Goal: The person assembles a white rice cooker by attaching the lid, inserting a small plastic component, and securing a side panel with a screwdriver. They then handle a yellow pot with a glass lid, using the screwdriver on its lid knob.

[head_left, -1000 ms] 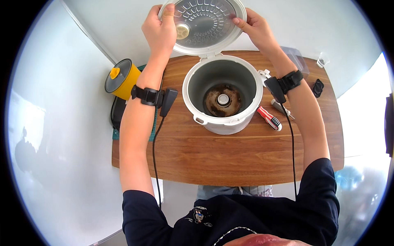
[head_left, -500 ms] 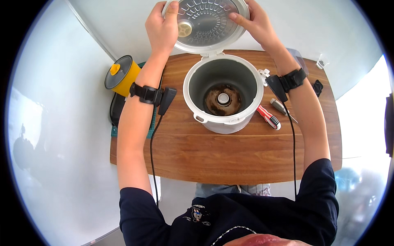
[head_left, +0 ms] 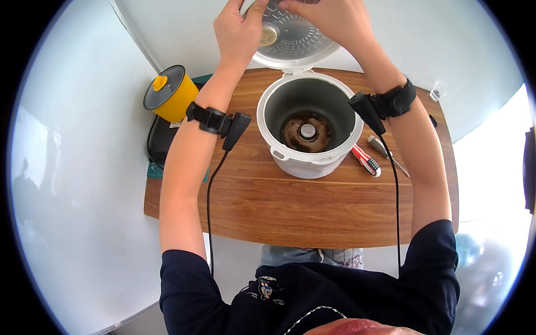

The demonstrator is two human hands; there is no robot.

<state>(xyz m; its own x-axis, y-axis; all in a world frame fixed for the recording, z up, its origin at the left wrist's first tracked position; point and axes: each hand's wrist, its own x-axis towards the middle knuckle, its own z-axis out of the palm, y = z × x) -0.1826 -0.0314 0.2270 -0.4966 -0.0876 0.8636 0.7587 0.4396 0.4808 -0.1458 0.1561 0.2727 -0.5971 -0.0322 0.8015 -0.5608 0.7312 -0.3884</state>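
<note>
A white rice cooker [head_left: 306, 167] stands on the table with its lid [head_left: 304, 60] raised on the far hinge. Its inner pot is out, so brown stains show around the round centre button [head_left: 307, 130] on the bottom. My left hand [head_left: 239, 33] is closed on the lid's upper left rim, thumb over the edge beside a cream steam vent [head_left: 268, 36]. My right hand [head_left: 341, 23] reaches across the lid's upper part, its thumb against the patterned metal inner plate [head_left: 293, 39]. The picture's top edge cuts off its other fingers.
Right of the cooker lie a red-and-white handled tool [head_left: 365, 161] and a grey-handled screwdriver [head_left: 379, 146]. At the left, a yellow pot with a glass lid [head_left: 173, 100] sits by a black case [head_left: 162, 142] and green mat. A small clear cup [head_left: 437, 91] stands far right.
My right hand has left the lid's right rim and moved left along its top, closer to my left hand. The cooker appears slightly farther right in view.
</note>
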